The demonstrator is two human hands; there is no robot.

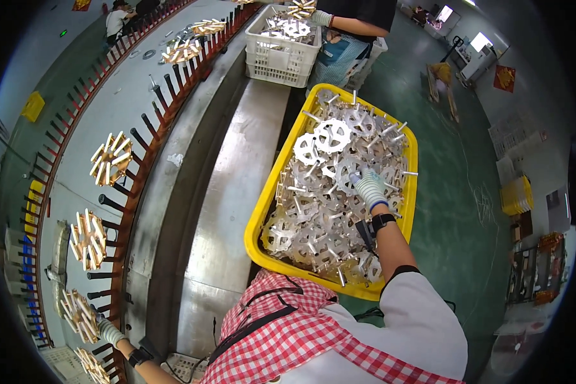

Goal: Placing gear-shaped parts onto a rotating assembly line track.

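My right hand (369, 187), in a striped glove, reaches into a yellow tub (255, 240). Its fingers close on a toothed metal disc (347, 174) within a heap of similar silvery discs with short rods sticking out. Far off at the lower left, my left hand (111, 333), also gloved, is at the edge of a round coppery part with pale rods (80, 315). That part sits by a curved row of dark pegs; my left fingertips are mostly hidden against it.
More rod-covered parts (88, 239) stand along the curved, peg-lined white table (77, 173). A metal ledge (221, 192) runs between table and tub. Ahead, a co-worker's gloved hand (321, 18) is above a white crate (281, 59) of metal parts.
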